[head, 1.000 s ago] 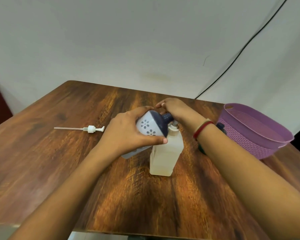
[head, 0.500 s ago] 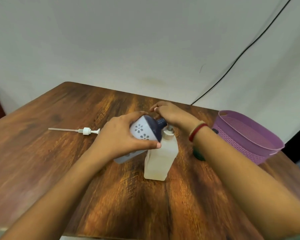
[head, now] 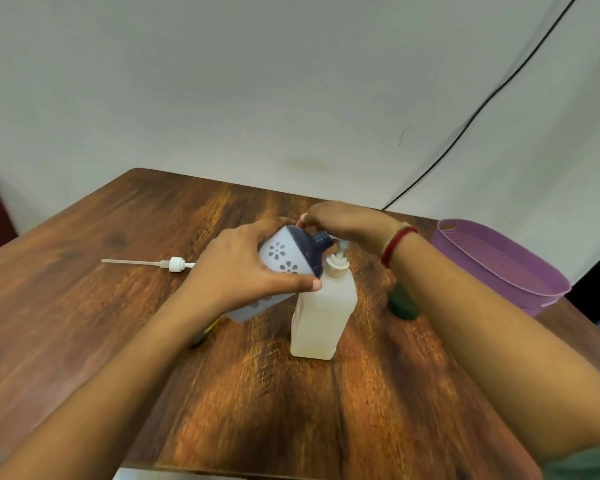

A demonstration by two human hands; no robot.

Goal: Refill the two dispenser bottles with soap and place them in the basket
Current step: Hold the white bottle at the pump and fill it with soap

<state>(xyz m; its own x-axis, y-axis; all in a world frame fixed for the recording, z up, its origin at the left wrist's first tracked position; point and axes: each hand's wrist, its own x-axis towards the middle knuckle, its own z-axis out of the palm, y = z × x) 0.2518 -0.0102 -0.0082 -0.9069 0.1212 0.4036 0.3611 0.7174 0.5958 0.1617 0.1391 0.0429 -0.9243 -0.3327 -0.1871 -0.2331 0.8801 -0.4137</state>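
My left hand (head: 243,275) grips a white dispenser bottle (head: 284,258) with grey flower prints and a dark blue top, tilted to the right above the table. My right hand (head: 347,223) is curled over that bottle's dark blue neck (head: 321,237); what its fingers pinch is hidden. Right below stands a translucent square bottle (head: 321,317) of pale liquid with a white pump collar (head: 336,266), touching the tilted bottle. A loose white pump with a long tube (head: 172,264) lies on the table to the left. The purple basket (head: 482,251) sits at the right edge.
A dark green object (head: 400,304) stands behind my right forearm. A small dark item (head: 198,341) peeks out under my left forearm. The wooden table (head: 84,306) ends near the wall, where a black cable (head: 465,123) hangs.
Both hands keep the same hold on the flowered bottle. The view has shifted a little, and the translucent bottle's pump stem shows more under my right hand.
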